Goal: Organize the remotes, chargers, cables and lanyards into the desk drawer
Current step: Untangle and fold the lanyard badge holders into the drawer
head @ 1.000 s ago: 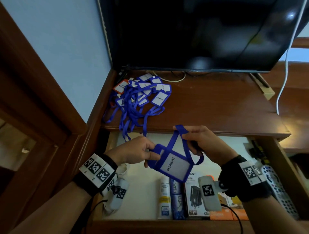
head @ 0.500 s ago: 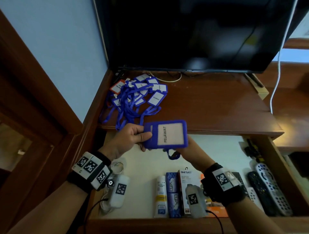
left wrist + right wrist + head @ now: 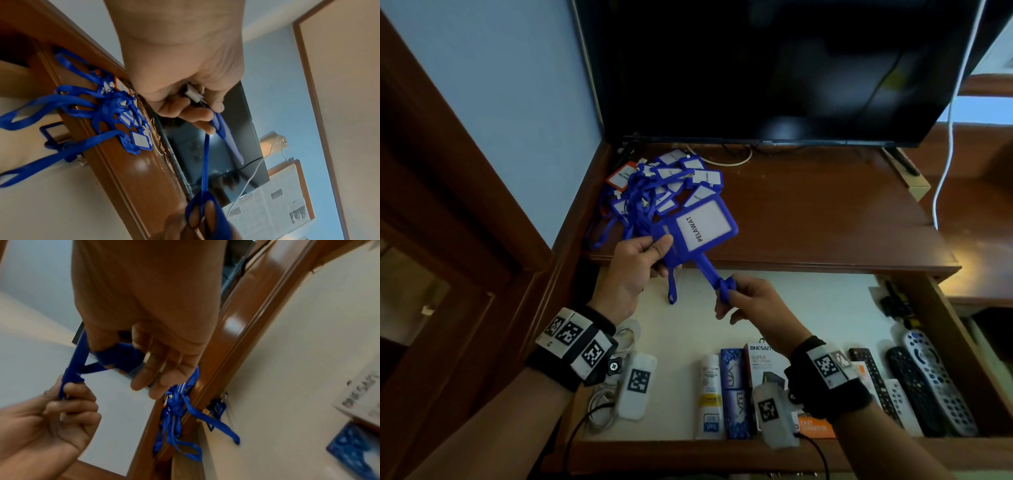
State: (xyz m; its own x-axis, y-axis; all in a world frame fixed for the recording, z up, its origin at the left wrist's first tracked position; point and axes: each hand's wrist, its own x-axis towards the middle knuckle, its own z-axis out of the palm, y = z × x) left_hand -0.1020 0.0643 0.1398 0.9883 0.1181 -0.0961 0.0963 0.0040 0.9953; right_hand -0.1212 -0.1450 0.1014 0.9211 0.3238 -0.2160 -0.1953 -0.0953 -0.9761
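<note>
I have my left hand [image 3: 635,265] pinched on the clip end of the blue badge holder [image 3: 700,224], held up over the front edge of the tabletop [image 3: 825,219], and my right hand [image 3: 751,301] nearer me over the open drawer [image 3: 808,301] with the strap [image 3: 714,272] wound round its fingers. The strap runs taut on a diagonal from the holder down and right to that hand. I judge the next wraps must travel along this line toward the holder, so my right hand does the winding.
</note>
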